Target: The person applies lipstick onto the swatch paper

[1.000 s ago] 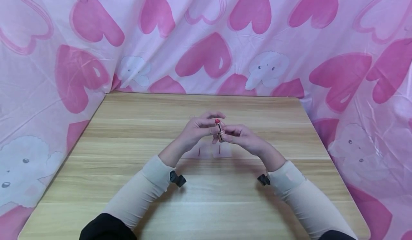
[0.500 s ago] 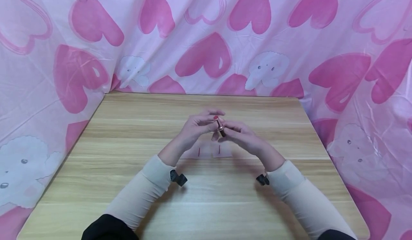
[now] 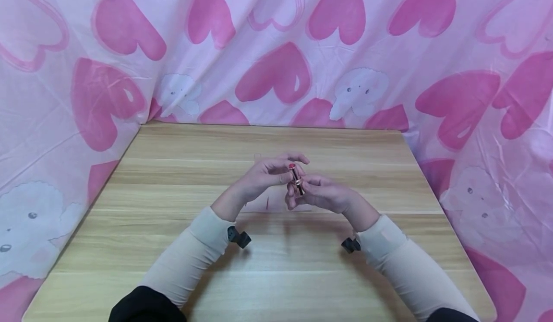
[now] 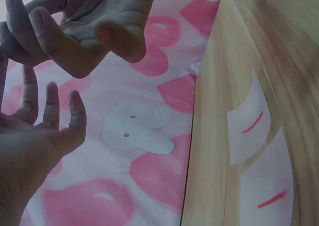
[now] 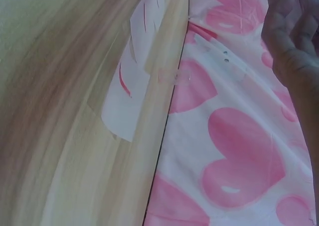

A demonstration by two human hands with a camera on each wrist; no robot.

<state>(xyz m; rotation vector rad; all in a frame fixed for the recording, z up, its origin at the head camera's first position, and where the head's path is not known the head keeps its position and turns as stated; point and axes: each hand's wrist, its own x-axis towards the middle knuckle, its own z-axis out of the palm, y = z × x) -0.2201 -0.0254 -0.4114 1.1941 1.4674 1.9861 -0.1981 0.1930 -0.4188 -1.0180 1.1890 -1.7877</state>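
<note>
In the head view, a lipstick (image 3: pixel 298 185) with a red tip and shiny case stands tilted between my hands, above the table. My left hand (image 3: pixel 264 174) pinches its upper part between thumb and fingers. From the other side my right hand (image 3: pixel 328 195) grips the lower case. In the left wrist view the fingers of the left hand (image 4: pixel 30 151) and right hand (image 4: pixel 84 32) show, but the lipstick is out of frame. Only part of the right hand (image 5: pixel 291 42) appears in the right wrist view. Below the hands lies white paper (image 3: pixel 270 205) bearing a red stroke.
Wrist views show white paper pieces (image 4: pixel 249 121) with red strokes on the wooden table (image 3: pixel 276 283). A small clear object (image 5: pixel 174 76) sits near the paper in the right wrist view. A pink heart-print cloth (image 3: pixel 276 5) hangs around the table's back and sides.
Both hands and the lipstick have dropped slightly. My right hand has turned a little, with its fingers now covering the right paper's red stroke. Less of the red tip shows.
</note>
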